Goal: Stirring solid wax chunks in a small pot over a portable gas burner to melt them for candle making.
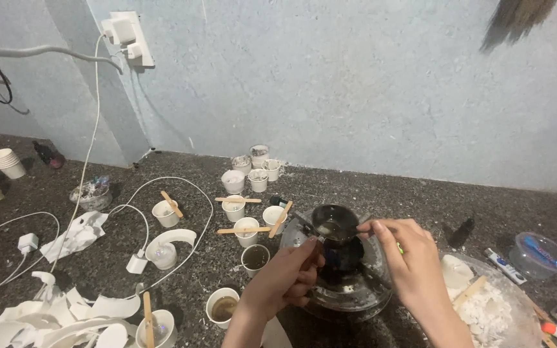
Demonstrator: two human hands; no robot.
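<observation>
Gripping the small dark pot (pixel 334 227) between both closed hands, left hand (pixel 285 277) and right hand (pixel 407 258), we hold it above the glass bowl (pixel 349 296) on the desk (pixel 472 212), right of the paper cups (pixel 247 227).

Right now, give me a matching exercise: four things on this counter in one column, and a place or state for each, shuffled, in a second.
1. small dark pot
2. stack of paper cups
3. glass bowl
4. plastic tub

A. far left of the counter
B. held between both hands
C. far right, blue thing inside
D. under the pot

Pairs: 1-B, 2-A, 3-D, 4-C. The left hand and right hand hold the pot.
</observation>
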